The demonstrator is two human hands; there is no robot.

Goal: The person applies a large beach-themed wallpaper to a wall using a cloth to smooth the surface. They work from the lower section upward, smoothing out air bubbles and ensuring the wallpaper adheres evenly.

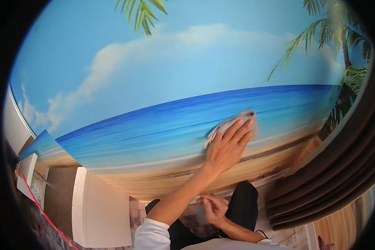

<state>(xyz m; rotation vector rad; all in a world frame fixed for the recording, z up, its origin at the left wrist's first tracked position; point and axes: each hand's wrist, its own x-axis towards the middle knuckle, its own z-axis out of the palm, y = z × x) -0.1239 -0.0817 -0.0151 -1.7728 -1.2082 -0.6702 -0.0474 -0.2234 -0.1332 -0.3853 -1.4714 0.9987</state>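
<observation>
My left hand [226, 148] presses a folded grey cloth [220, 129] flat against a wall mural [150, 134] of a beach. The cloth lies over the printed turquoise water, its edges showing past my fingers. Part of it is hidden under the hand. Lower down, my right hand [215, 208] hangs between my knees, in front of the mural's bottom edge. Its fingers are curled, and whether anything small is between them cannot be seen.
A brown pleated curtain [334, 175] hangs close on the right. At lower left stands a white panel [104, 207] beside a dark brown surface [61, 193]. A red cable [45, 212] runs past them. My dark-trousered knee [245, 200] is near the wall's foot.
</observation>
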